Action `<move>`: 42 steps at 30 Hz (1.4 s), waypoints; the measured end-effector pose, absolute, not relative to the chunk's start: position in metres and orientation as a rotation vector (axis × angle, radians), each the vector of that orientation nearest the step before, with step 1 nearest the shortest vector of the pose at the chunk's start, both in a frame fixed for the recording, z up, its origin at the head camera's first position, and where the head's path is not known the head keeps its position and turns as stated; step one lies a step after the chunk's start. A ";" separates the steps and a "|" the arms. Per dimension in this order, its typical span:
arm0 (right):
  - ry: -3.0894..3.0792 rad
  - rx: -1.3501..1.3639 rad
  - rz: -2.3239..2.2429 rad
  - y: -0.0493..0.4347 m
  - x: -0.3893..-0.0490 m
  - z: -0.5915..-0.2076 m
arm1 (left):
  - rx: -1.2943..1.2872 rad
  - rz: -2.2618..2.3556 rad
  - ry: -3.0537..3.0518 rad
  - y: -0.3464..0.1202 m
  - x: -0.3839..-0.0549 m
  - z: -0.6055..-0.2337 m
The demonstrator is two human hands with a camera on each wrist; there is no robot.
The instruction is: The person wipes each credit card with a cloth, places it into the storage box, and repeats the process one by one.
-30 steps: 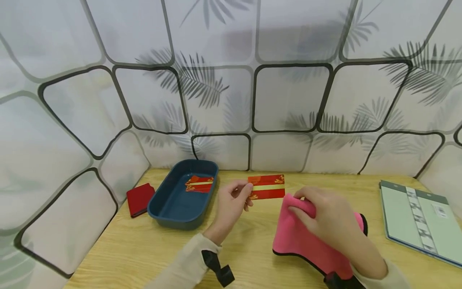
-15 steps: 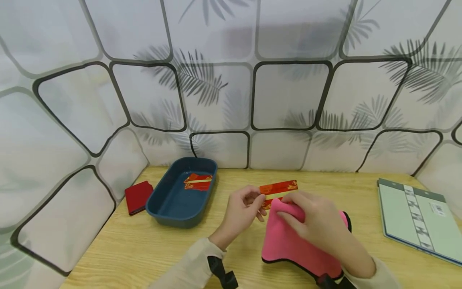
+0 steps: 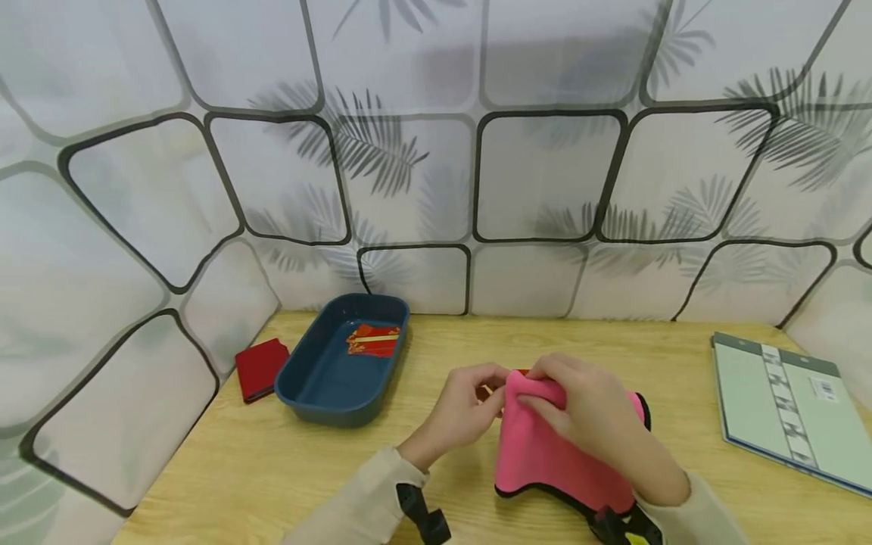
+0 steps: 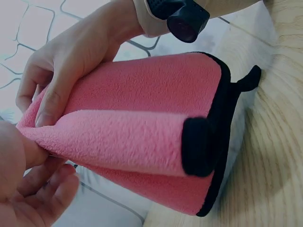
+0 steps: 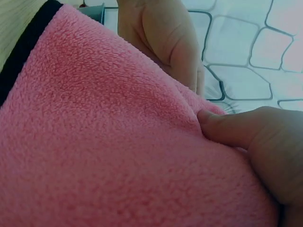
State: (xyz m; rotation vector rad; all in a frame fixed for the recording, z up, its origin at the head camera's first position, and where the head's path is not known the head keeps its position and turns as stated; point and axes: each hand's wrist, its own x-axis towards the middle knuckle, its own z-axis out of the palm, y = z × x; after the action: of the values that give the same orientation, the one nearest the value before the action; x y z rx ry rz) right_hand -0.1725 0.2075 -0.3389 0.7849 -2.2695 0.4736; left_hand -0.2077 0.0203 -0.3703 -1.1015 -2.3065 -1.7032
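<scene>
A pink plush cloth with black edging hangs from my right hand, which pinches its bunched upper corner between thumb and fingers. My left hand meets it from the left, holding a red card with a gold stripe. Most of that card is hidden behind the cloth and fingers. In the left wrist view, the left hand comes in at the folded tip of the cloth. The right wrist view has the right thumb pressed into the cloth, the left hand just behind.
A dark blue basin stands at the left of the wooden table, with red-and-gold cards inside. Beside it lies a dark red booklet. Far right, a pale green notebook lies flat. A patterned curtain hangs behind.
The left hand has carried the red card rightward to the cloth, where it is now mostly covered. The right hand has shifted slightly left with the cloth.
</scene>
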 end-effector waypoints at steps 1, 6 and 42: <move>-2.267 0.779 0.475 0.208 -0.173 -0.339 | -1.123 -1.686 -2.297 0.021 -0.209 -0.370; -2.239 0.761 0.453 0.210 -0.173 -0.341 | -1.193 -1.686 -2.278 0.020 -0.211 -0.373; -2.546 0.395 0.285 0.246 -0.176 -0.318 | -1.170 -1.751 -2.207 0.003 -0.232 -0.369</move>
State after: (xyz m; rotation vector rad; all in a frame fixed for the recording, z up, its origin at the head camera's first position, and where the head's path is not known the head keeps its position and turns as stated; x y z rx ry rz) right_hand -0.1761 0.2465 -0.3178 0.3950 -2.5460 0.2851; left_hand -0.2319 0.0026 -0.3692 -1.1696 -2.2073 -1.7514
